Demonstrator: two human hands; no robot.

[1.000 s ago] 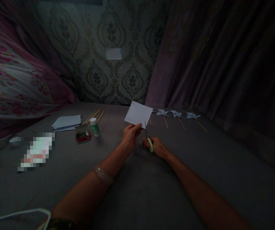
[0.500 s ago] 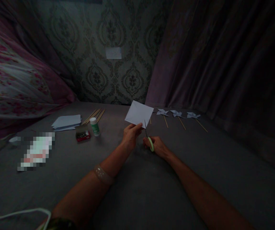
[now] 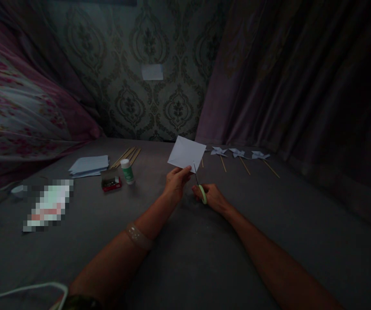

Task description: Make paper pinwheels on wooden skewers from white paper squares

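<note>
My left hand (image 3: 176, 183) pinches the lower corner of a white square of paper (image 3: 187, 153), held up over a grey cloth surface (image 3: 185, 241). My right hand (image 3: 211, 198) grips green-handled scissors (image 3: 200, 186), whose blades point up into the paper's lower edge beside my left thumb. A clear bangle sits on my left wrist.
Three paper pinwheels on sticks (image 3: 239, 156) lie at the back right. To the left are a paper stack (image 3: 89, 165), wooden sticks (image 3: 128, 156), a small white bottle (image 3: 126, 171) and a red box of pins (image 3: 111, 181). A white cable (image 3: 17, 287) runs along the near left.
The scissors' blades have crept slightly up into the paper's lower edge. Both hands and the paper stay almost where they were.
</note>
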